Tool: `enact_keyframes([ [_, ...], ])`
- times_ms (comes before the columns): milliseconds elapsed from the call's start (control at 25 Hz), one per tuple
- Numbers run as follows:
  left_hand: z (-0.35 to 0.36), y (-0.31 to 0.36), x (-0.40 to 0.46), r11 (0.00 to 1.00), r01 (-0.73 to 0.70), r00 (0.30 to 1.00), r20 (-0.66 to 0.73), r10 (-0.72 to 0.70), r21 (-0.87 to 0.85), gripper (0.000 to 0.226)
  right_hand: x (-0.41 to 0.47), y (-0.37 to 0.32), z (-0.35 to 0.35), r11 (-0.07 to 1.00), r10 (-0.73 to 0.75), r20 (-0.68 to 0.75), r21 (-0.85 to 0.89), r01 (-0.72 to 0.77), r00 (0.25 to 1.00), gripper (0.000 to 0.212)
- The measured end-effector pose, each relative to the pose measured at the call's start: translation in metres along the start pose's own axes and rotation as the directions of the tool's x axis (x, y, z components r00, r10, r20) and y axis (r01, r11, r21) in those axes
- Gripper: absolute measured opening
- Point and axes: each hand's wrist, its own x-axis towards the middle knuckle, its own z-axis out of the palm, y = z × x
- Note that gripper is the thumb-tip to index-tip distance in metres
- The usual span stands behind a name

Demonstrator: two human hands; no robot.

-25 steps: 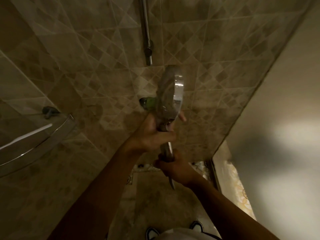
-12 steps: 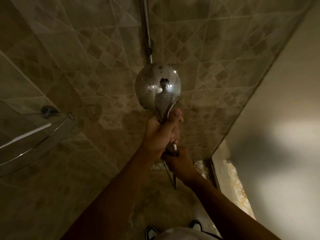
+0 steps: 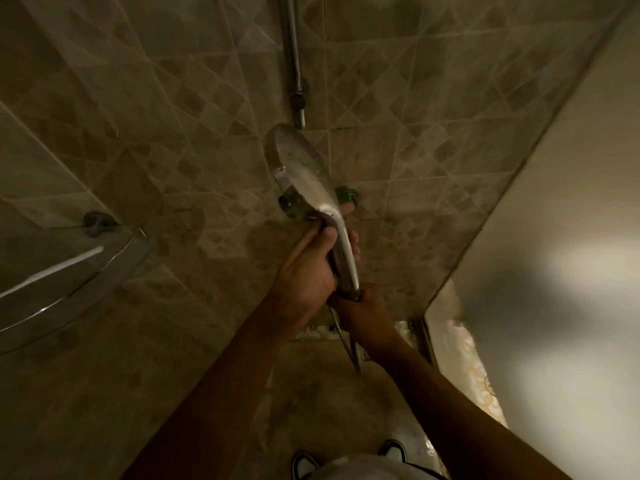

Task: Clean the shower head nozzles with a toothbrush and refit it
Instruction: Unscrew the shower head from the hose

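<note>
Both hands point(image 3: 304, 271) on shower head point(image 3: 304, 171)

A home bathroom shower stall; beige diamond-patterned wall tiles point(image 3: 398, 98); a vertical chrome riser pipe point(image 3: 292, 57); a curved glass corner shelf point(image 3: 69, 285).

Both hands crowd the middle: the left hand point(image 3: 304, 271) wraps the shower head point(image 3: 304, 174) handle, the right hand point(image 3: 360, 306) grips its lower end just below. The tiled wall point(image 3: 173, 133) lies close behind, with the rail point(image 3: 292, 57) straight above the head. A glass shelf point(image 3: 69, 271) juts out at left. The plain wall point(image 3: 554, 237) closes the right. Open room remains between shelf and left arm.
</note>
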Motion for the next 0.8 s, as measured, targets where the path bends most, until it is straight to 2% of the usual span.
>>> enact_keyframes([
  [160,-0.019,-0.004,0.001,0.962,-0.156,0.986,0.098,0.137,0.223,0.031,0.003,-0.003,-0.004,0.999,0.038,-0.009,0.009,-0.038,0.999,0.023],
  [320,-0.021,0.002,0.004,0.941,-0.240,0.968,0.135,0.213,0.237,0.030,0.001,-0.001,-0.009,0.999,0.038,0.000,-0.002,-0.038,0.999,0.028],
  [440,-0.020,0.003,0.009,0.935,-0.244,0.969,0.106,0.223,0.257,0.029,0.000,-0.001,-0.007,1.000,0.021,0.023,0.020,-0.022,1.000,0.030],
  [520,-0.015,0.005,0.012,0.924,-0.253,0.968,0.078,0.240,0.287,0.037,0.001,-0.001,-0.008,1.000,0.020,0.032,0.019,-0.021,0.999,0.030],
  [600,-0.010,0.008,0.016,0.887,-0.296,0.955,0.084,0.285,0.355,0.037,0.002,-0.001,-0.008,1.000,0.018,0.042,0.017,-0.019,0.999,0.028],
  [680,-0.010,0.011,0.021,0.794,-0.405,0.913,0.149,0.381,0.454,0.030,0.002,0.000,-0.007,1.000,0.021,0.040,0.006,-0.021,0.999,0.026],
  [760,-0.009,0.010,0.024,0.701,-0.514,0.855,0.233,0.463,0.495,0.039,0.000,0.000,-0.005,0.999,0.040,0.049,-0.009,-0.039,0.998,0.025],
  [800,-0.008,0.007,0.025,0.704,-0.522,0.851,0.236,0.469,0.482,0.044,-0.001,0.000,-0.004,0.999,0.037,0.075,-0.021,-0.036,0.996,0.025],
])
